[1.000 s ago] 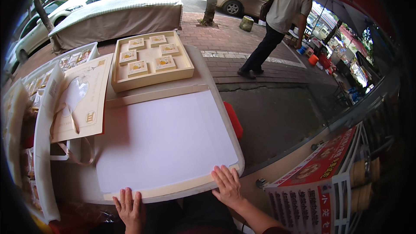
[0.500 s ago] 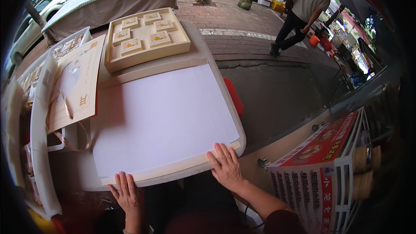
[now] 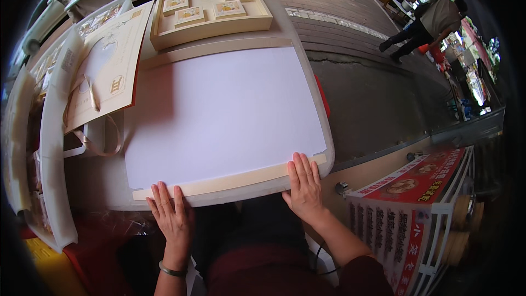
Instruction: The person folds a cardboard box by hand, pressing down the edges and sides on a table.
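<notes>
A large white sheet [image 3: 224, 115] lies flat on the table, with a cream strip [image 3: 246, 178] folded over along its near edge and another cream strip [image 3: 219, 52] along its far edge. The fingertips of my left hand [image 3: 172, 214] rest on the near strip close to its left end, fingers stretched out. Toward the right end, my right hand [image 3: 304, 189] lies with straight fingers on the same strip, its thumb apart at the table edge. Neither hand grips anything. Beyond the far strip stands a shallow cream box [image 3: 213, 27] with several small square printed boxes inside.
At left, a printed cream lid-like panel [image 3: 112, 63] with a ribbon leans over a white plastic crate [image 3: 52, 148] of small packages. A red banner rack [image 3: 416, 186] stands at right. Farther off, a person [image 3: 433, 24] walks on the brick pavement [image 3: 329, 27].
The table and sheet sit higher and farther right in the view. Both hands stay on the near strip with fingers stretched. The walking person has gone farther right.
</notes>
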`<move>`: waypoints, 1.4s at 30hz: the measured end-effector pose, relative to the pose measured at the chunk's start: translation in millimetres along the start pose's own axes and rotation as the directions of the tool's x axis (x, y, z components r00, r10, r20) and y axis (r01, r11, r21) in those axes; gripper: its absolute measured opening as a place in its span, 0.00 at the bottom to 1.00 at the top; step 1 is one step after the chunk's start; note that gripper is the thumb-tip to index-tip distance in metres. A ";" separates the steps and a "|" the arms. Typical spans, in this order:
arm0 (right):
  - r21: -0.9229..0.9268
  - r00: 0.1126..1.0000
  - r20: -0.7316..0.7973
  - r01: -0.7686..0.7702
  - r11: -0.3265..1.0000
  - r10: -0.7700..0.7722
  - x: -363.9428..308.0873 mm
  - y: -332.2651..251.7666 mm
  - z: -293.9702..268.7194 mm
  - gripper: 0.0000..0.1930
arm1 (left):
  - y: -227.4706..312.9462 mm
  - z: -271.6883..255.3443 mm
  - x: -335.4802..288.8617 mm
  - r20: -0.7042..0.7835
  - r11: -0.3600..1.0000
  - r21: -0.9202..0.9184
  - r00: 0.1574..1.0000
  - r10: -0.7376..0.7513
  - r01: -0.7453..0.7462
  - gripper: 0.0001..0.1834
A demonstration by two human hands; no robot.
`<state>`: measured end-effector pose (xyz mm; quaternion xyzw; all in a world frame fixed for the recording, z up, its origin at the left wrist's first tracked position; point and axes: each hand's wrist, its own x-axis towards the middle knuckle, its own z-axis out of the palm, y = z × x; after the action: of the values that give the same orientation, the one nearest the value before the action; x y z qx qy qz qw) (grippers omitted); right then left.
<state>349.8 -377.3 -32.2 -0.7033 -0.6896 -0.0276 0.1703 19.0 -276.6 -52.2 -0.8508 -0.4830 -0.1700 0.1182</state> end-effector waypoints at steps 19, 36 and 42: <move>0.060 1.000 -0.002 0.025 0.998 -0.025 18.6 -27.3 -1.8 0.45 | -1.8 -4.5 8.3 0.004 0.997 -0.061 0.999 0.042 -0.042 0.31; 0.054 0.998 0.034 0.060 0.997 -0.062 13.1 -0.2 -10.4 0.44 | 14.4 -19.1 21.2 0.070 0.960 -0.275 0.994 0.078 -0.056 0.28; -0.005 0.995 0.093 -0.030 1.000 0.031 3.5 17.5 -18.8 0.48 | -22.2 -17.9 0.1 0.066 0.988 -0.145 0.997 -0.033 0.042 0.28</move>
<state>370.8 -379.0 -17.1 -0.7146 -0.6859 0.0065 0.1370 -3.2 -271.9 -34.9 -0.8529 -0.4888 -0.1800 0.0365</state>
